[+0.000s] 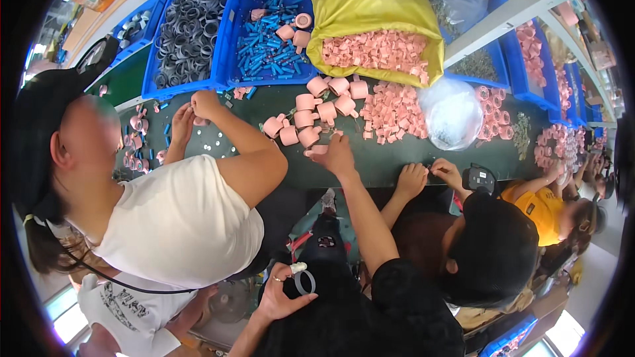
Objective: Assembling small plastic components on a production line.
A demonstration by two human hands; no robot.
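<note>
My left hand [281, 299], low in the picture over my lap, pinches a grey plastic ring [305, 282] between thumb and forefinger. A whitish cover sits on one fingertip. My right arm stretches forward across the bench edge. At its end my right hand [337, 160] has its fingers closed on a pink cup-shaped housing [318, 150], partly hidden by the fingers, at the near side of a cluster of similar pink housings [306, 119]. Right of that cluster lies a heap of small pink plastic pieces [391, 114].
Blue bins hold grey rings [192, 26] and blue cylinders [268, 46]. A yellow sack [370, 0] spills pink pieces beside a clear plastic bag [452, 114]. A person in white [178, 218] works at my left, another in a black cap [496, 251] at my right.
</note>
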